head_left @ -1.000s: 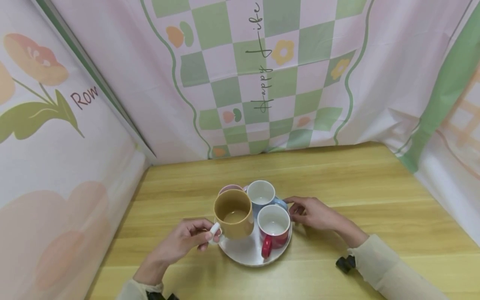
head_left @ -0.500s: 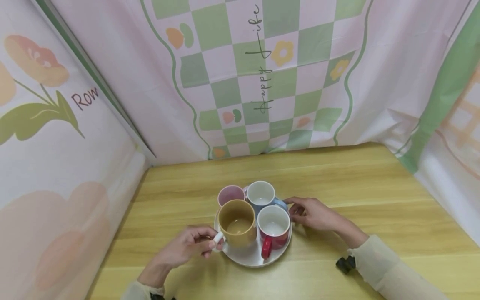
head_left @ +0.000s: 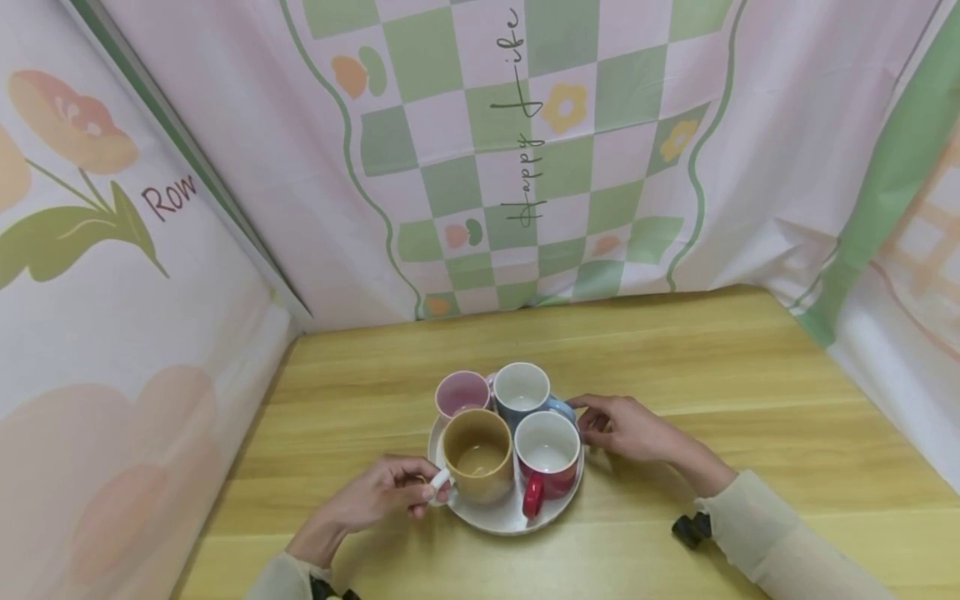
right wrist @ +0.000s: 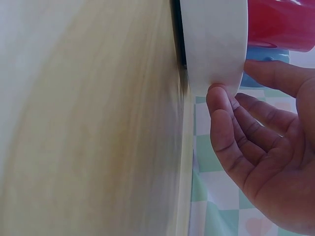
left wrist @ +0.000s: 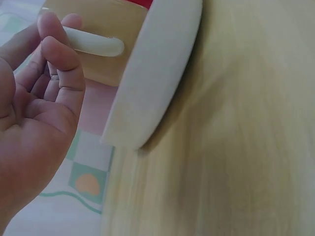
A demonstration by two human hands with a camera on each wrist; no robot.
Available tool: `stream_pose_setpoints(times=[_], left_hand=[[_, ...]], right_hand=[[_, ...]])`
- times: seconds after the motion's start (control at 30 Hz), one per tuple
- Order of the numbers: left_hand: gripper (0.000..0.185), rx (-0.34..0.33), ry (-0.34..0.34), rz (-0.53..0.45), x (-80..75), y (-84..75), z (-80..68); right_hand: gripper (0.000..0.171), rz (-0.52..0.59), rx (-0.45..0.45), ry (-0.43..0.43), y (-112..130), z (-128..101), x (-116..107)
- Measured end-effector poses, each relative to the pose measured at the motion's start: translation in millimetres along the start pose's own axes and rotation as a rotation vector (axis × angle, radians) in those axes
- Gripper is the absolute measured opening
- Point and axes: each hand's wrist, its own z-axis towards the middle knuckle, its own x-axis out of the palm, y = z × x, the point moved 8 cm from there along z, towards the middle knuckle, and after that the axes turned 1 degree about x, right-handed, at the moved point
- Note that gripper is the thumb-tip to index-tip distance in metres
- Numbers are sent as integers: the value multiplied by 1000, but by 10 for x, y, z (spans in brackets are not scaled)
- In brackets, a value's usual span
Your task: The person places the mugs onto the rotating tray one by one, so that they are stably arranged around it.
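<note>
Head view: left hand (head_left: 375, 500) pinches white handle of yellow mug (head_left: 477, 454), mug just to its right on plate (head_left: 491, 515), front-left slot. Right hand (head_left: 630, 429), fingers relaxed, touches plate's far-right rim on bench (head_left: 750, 367).

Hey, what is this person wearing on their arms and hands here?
Both hands, the left hand and right hand, are bare, with no gloves or rings visible. Each arm wears a pale cream long sleeve. A small black device sits at each wrist, partly hidden.
</note>
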Motion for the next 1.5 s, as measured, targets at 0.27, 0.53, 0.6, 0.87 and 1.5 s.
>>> stream_pose_setpoints(times=[0.27, 0.53, 0.6, 0.87, 1.5], left_hand=[[27, -28, 23, 46, -27, 133, 24], [27, -71, 49, 82, -82, 123, 73], [27, -72, 61, 99, -107, 108, 88], [27, -16, 122, 132, -201, 54, 153], [32, -120, 87, 192, -284, 185, 171]], right_hand=[[46, 1, 6, 0, -4, -3, 0], [46, -4, 10, -4, -16, -4, -12], [46, -5, 12, -5, -13, -2, -21], [45, -9, 21, -3, 4, 3, -41], [43, 2, 9, -7, 40, 12, -24]])
